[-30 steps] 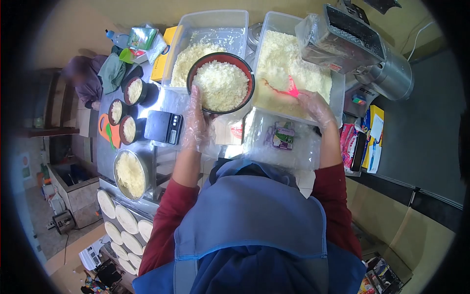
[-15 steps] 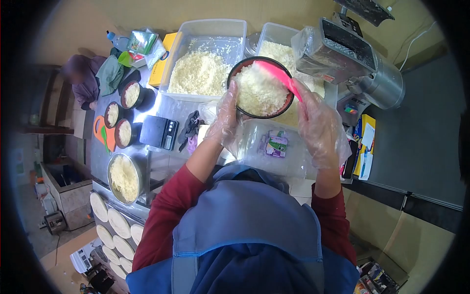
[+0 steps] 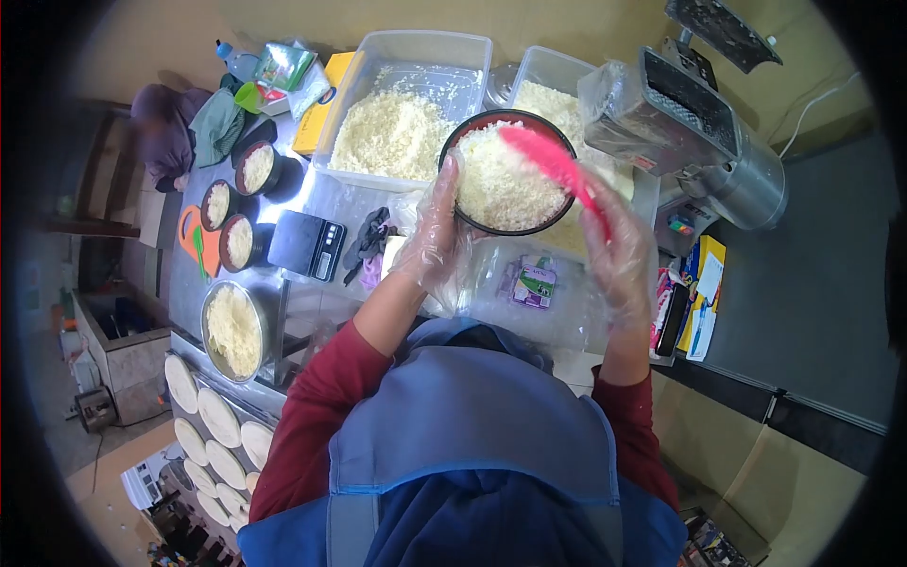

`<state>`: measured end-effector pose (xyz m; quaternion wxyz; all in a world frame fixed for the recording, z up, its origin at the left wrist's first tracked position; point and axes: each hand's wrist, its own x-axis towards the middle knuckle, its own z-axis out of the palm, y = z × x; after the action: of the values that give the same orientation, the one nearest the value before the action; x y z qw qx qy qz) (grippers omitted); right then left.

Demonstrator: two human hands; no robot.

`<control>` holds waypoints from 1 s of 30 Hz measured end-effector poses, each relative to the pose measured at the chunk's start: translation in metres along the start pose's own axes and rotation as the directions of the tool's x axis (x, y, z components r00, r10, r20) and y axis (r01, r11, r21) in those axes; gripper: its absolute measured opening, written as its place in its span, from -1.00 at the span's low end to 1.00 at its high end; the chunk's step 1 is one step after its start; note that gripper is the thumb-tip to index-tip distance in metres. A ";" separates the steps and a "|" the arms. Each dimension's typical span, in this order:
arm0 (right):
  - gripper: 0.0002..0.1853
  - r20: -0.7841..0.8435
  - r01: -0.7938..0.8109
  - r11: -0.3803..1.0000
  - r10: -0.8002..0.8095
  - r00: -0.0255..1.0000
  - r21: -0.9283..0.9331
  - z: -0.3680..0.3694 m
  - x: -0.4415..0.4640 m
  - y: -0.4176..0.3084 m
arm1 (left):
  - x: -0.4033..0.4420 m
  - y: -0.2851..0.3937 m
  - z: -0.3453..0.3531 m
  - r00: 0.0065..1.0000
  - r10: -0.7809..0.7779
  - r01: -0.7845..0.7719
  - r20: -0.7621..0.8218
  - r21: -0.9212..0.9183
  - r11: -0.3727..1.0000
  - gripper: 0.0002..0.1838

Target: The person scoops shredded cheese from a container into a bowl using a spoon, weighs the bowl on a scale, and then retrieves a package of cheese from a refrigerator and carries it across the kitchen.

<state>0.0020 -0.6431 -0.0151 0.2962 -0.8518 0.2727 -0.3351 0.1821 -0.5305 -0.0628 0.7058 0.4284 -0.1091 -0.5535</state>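
Note:
A dark bowl [image 3: 470,124] with a reddish inside is heaped with white grated cheese [image 3: 501,189]. My left hand [image 3: 435,231], in a clear plastic glove, grips the bowl's left side, thumb up along the rim. In my gloved right hand [image 3: 619,241] is a pink scoop [image 3: 542,159], its fingers closed round the handle. The scoop's head lies over the upper right of the cheese; whether it touches is unclear. Behind the bowl stand a large clear tub [image 3: 422,42] of grated cheese and a second clear tub [image 3: 557,61], partly hidden by the bowl.
A kitchen scale [image 3: 300,248] lies left of my hands. Several small dark bowls [image 3: 258,168] and a metal bowl [image 3: 233,331] hold white food. Flat dough rounds [image 3: 219,416] lie at lower left. A machine [image 3: 685,118] stands right. Another person [image 3: 162,132] is at far left.
The scoop has turned and its head, white-coated before, now shows pink. My right hand has rotated round the handle. The whole view has shifted slightly; my left hand still holds the bowl.

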 end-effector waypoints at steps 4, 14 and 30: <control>-0.54 -0.065 0.054 0.998 -0.056 0.996 -0.041 0.002 0.003 -0.017 | -0.002 -0.001 -0.007 0.999 0.043 -0.042 -0.010 0.027 0.999 -0.23; -0.58 0.145 -0.275 0.931 0.246 0.959 0.239 0.033 0.011 -0.024 | -0.030 0.024 -0.042 0.979 0.102 -0.100 -0.179 0.018 0.995 -0.26; -0.53 0.394 -0.532 0.694 0.370 0.841 0.485 0.114 0.053 -0.063 | -0.100 0.047 -0.274 0.495 0.215 -0.203 -0.842 0.129 0.971 -0.32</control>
<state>0.1348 -0.5989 -0.0185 0.6472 -0.6633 0.3181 -0.2000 0.3497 -0.3093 -0.1634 0.7278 0.6315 0.1947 -0.1834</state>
